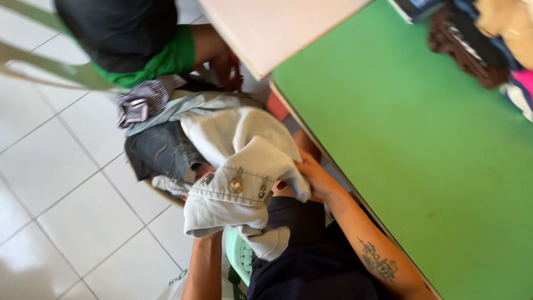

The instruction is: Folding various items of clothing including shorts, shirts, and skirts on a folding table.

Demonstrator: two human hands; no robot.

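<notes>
My right hand point(313, 176) grips a pale, off-white denim garment point(244, 166) with metal buttons along its waistband, held bunched over my lap. My left forearm point(202, 266) runs up under the garment's lower edge, so that hand is hidden by the cloth. My right forearm bears a tattoo and lies along the edge of a green table point(422, 144). Behind the garment is a heap of clothes: a dark blue denim piece point(158, 150), a light blue one point(194, 103) and a striped cloth point(147, 97).
Another person in a dark top and green shorts point(166, 58) sits beyond the heap, one hand point(227, 69) near it. A pale board point(272, 25) overlaps the table's far end. Folded clothes point(483, 39) lie at the table's corner. White tiled floor point(61, 183) lies to the left.
</notes>
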